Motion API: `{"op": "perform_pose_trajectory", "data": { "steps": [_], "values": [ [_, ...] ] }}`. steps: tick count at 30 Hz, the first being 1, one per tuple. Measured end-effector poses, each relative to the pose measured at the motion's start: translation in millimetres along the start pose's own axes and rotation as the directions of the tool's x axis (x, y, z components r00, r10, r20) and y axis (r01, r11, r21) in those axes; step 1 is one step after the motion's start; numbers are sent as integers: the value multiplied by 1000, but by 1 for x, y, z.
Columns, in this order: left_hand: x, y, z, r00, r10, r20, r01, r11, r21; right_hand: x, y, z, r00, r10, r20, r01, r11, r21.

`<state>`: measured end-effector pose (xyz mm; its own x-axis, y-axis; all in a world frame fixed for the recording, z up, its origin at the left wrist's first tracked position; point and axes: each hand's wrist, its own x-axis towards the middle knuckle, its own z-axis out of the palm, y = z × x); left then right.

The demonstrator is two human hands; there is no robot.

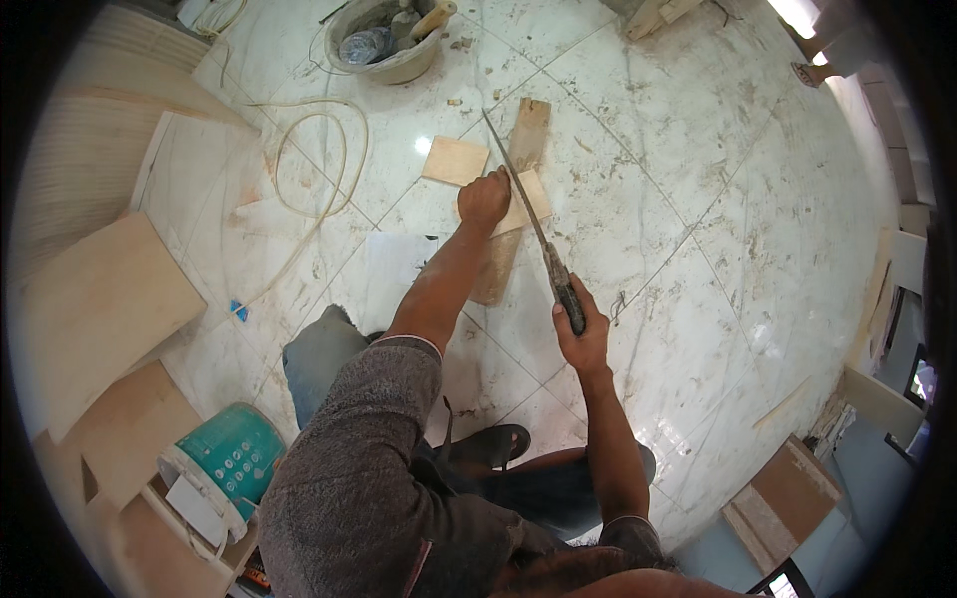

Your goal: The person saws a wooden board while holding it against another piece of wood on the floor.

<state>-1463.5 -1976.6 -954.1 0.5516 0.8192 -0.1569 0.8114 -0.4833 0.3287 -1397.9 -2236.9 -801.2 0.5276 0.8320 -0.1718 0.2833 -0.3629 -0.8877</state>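
Head view: a wooden plank (530, 135) is laid flat on the tiled floor (648, 299). Across its middle is set a small plywood piece (536, 199), presumably so that it is raised off the tiles. The piece is pressed by the left hand (485, 197), fingers curled, seemingly against shifting; whether it is pinched cannot be told. Right of the plank, the handsaw (551, 261) is held by its handle, wrapped firmly in the right hand (585, 329); its blade is slanted over the piece, contact unclear. Left of the plank, a plywood rectangle (457, 161) is laid.
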Motion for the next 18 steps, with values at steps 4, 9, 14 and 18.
{"op": "perform_pose_trajectory", "data": {
  "steps": [4, 9, 14, 18],
  "values": [
    [-5, 6, 3, 978, 79, -194, -87, 996, -32, -13, 7, 11, 998, 11, -69, -10, 1000, 8],
    [3, 5, -13, 990, 101, -101, -110, 989, -98, -35, 7, 46, 981, 53, -186, -46, 998, 42],
    [12, 33, -48, 959, 280, 30, -272, 949, -162, -63, -11, 70, 925, 101, -366, -45, 986, 159],
    [22, 28, -34, 864, 498, -69, -503, 852, -145, -71, -10, 116, 860, 250, -445, -107, 941, 322]
  ]
}}
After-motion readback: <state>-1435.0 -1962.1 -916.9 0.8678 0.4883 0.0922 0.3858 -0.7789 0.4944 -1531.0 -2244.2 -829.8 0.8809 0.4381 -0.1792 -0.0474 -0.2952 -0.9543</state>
